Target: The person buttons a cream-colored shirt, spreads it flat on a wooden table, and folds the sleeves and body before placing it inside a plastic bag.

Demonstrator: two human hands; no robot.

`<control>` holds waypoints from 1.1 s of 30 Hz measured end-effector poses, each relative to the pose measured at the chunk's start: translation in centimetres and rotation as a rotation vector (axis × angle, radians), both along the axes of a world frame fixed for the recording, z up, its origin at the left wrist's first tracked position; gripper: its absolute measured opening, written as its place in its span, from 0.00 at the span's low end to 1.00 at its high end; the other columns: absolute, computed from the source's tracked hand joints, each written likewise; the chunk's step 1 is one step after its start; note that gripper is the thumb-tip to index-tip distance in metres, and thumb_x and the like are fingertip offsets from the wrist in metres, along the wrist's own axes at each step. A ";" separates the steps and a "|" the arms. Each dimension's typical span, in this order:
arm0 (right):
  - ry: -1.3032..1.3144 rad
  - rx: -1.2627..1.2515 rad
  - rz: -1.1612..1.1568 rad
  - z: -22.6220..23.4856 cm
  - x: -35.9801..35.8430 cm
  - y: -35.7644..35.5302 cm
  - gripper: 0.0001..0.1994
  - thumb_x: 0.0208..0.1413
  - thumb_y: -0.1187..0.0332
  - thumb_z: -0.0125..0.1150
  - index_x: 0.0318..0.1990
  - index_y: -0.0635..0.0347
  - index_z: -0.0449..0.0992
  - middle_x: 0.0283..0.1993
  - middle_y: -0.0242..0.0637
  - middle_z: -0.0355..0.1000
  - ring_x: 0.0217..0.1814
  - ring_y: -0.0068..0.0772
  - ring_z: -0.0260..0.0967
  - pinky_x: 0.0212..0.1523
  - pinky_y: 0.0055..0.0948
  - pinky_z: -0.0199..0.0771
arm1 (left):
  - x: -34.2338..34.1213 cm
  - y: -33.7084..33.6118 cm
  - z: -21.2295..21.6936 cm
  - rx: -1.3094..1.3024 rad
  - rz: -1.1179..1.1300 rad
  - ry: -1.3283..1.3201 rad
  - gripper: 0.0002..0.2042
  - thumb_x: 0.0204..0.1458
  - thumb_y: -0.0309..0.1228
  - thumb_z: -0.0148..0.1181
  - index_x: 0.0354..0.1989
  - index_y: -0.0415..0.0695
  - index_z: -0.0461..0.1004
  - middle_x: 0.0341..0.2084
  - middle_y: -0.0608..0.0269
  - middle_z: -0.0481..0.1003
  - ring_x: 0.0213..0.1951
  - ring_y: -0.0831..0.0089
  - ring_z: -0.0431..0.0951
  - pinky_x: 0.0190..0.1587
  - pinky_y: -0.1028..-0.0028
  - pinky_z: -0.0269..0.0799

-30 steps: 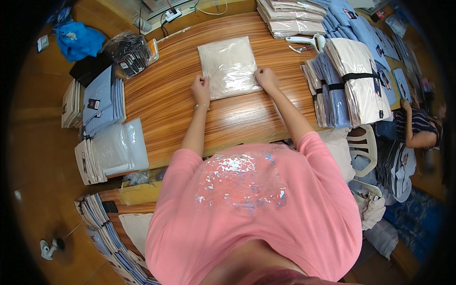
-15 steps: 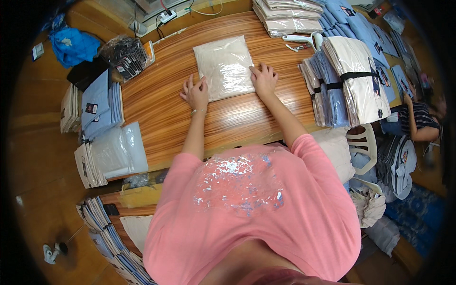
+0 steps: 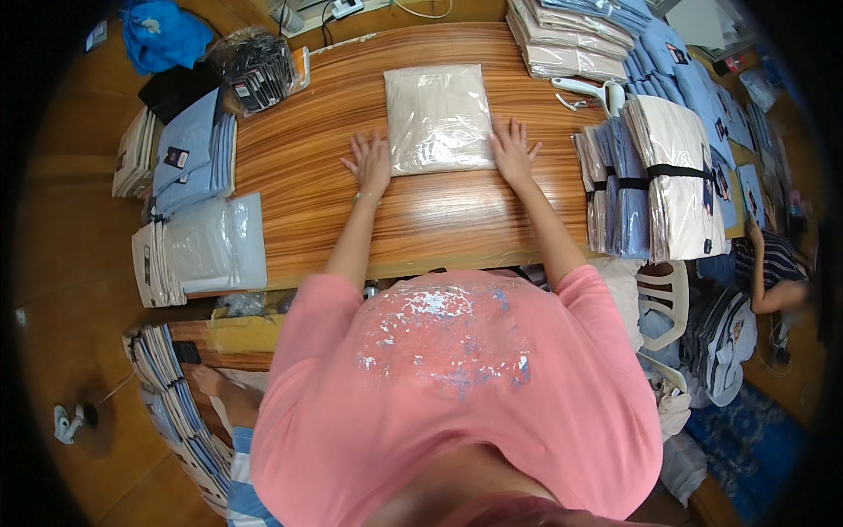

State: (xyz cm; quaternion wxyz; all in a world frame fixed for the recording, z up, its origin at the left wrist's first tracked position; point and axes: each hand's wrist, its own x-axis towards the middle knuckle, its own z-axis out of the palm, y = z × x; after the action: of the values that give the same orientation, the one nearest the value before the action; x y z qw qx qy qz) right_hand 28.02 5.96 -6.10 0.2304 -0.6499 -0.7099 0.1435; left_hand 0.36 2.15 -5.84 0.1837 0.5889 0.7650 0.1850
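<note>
A beige folded garment in a clear plastic bag (image 3: 437,123) lies flat on the wood-grain table (image 3: 307,167), its glossy film catching the light. At its left edge rests my left hand (image 3: 371,165), palm down with the fingers spread. My right hand (image 3: 514,154) lies along the opposite edge, its fingers stretched out too. Both hands are at the sides of the bag, near its lower corners, and neither grips it.
Strapped bundles of bagged beige and blue garments (image 3: 672,193) stand on the right. A white-handled tool (image 3: 580,88) lies behind them. Clear plastic bags (image 3: 215,246) and folded blue garments (image 3: 189,154) sit on the left. A co-worker's arm (image 3: 768,299) shows at far right.
My fingers have straightened and spread at the bag's sides. The bag now sits squarer to me. The whole view has shifted slightly, and a bare leg has come into sight at lower left.
</note>
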 end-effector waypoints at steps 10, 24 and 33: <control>-0.105 0.536 0.331 3.1 0.1 2.0 0.13 0.45 0.65 0.62 0.41 0.48 0.73 0.55 0.39 0.60 0.64 0.43 0.51 0.62 0.57 0.42 | 0.3 0.6 4.0 0.507 -0.442 0.320 0.27 0.43 0.28 0.61 0.57 0.51 0.66 0.61 0.52 0.55 0.62 0.54 0.52 0.62 0.52 0.46; 0.007 0.234 0.233 7.8 -4.2 13.4 0.12 0.53 0.60 0.54 0.42 0.53 0.75 0.46 0.41 0.67 0.54 0.45 0.58 0.52 0.46 0.55 | -0.1 11.4 6.6 0.399 0.165 -0.133 0.16 0.51 0.41 0.56 0.41 0.41 0.70 0.43 0.54 0.70 0.45 0.60 0.70 0.45 0.63 0.64; 0.204 0.170 0.028 0.4 -12.5 10.6 0.17 0.58 0.64 0.46 0.54 0.55 0.69 0.63 0.45 0.55 0.70 0.51 0.40 0.64 0.59 0.25 | 7.7 12.7 0.8 0.317 0.044 0.153 0.16 0.57 0.37 0.46 0.54 0.56 0.70 0.58 0.63 0.62 0.64 0.56 0.49 0.62 0.44 0.31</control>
State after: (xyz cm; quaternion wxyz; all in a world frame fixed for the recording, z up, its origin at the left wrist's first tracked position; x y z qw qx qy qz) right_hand 15.53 16.55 -5.67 0.3536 -0.6000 -0.7014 0.1516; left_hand 8.09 14.82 -5.03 0.0257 0.6059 0.7508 0.2617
